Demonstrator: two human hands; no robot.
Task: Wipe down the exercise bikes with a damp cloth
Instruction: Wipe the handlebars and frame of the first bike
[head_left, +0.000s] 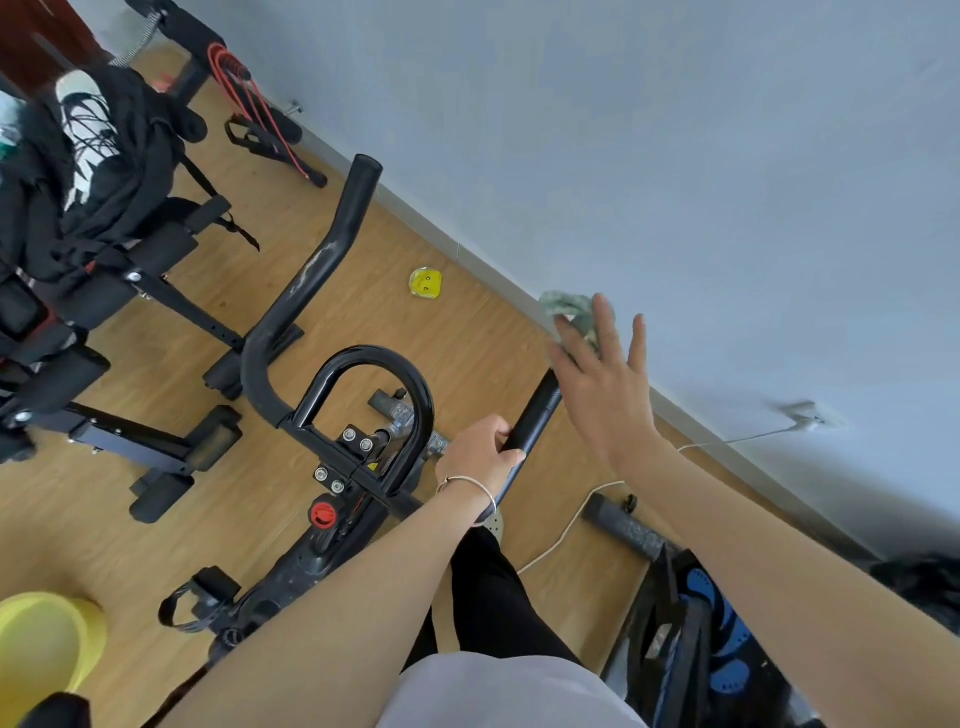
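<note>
- Left grip (483, 454) is curled round the handlebar (535, 415).
- Right grip (605, 384), at its 2 o'clock, has its fingers spread straight, with the cloth (569, 309) behind the fingertips.

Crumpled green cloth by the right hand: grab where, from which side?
The bunched middle of the crumpled green cloth, from the near side: it sits wadded beyond the black tubular handlebar's tip, behind the right hand's straight fingers, so curling them likely closes on it.
</note>
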